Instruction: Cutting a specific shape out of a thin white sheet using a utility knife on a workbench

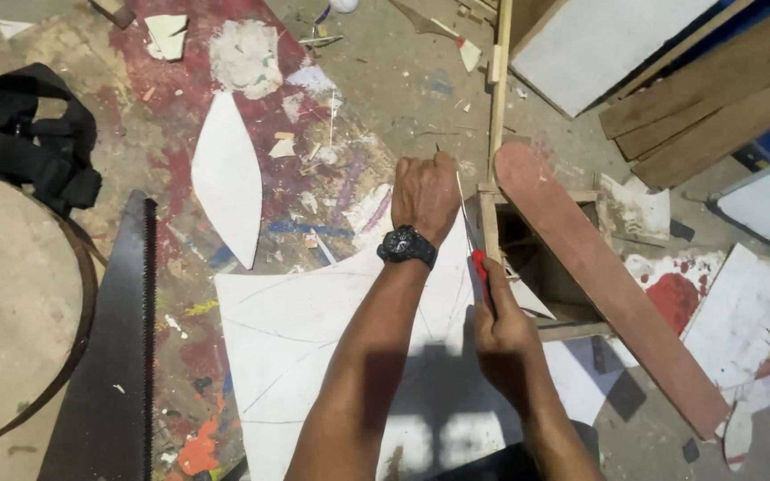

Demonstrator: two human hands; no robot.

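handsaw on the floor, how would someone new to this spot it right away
Start at the big round tabletop filling the left edge. Just right of its rim the handsaw lies on the paint-splashed floor, left of the white sheet under the hands. It is the only long dark blade with teeth down one edge.

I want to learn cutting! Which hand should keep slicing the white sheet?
Probably the right hand: it grips the red-handled knife, blade on the white sheet. The left hand, with a black watch, presses the sheet down ahead of the blade.
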